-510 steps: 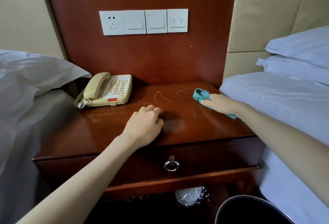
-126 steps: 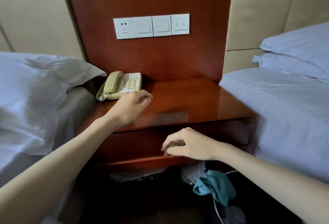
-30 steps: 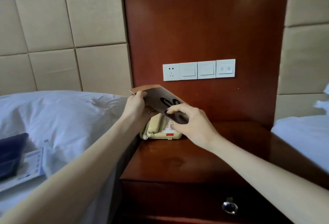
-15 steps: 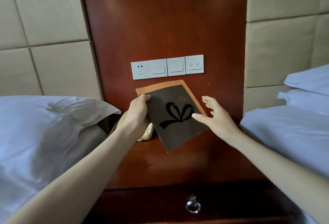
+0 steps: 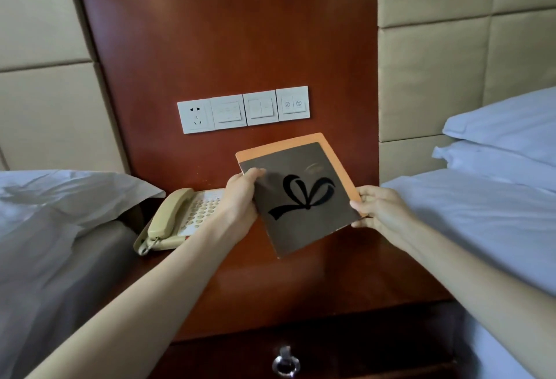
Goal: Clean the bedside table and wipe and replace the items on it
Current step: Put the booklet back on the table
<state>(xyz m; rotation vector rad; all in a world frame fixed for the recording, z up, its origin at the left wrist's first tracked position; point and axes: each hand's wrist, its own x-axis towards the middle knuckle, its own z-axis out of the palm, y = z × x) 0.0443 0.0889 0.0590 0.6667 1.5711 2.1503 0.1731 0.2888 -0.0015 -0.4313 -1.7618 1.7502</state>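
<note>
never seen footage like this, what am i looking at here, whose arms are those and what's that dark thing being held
This is one picture from a camera worn on a person's head, looking forward and down, so the two bare arms are the wearer's own. There is no machine. The left hand and right hand each grip a side of a dark booklet with an orange border and a black bow printed on it, held in the air above a wooden bedside table. A beige telephone sits on the table's back left. White switches are on the wood panel behind, and a bed stands on each side.
</note>
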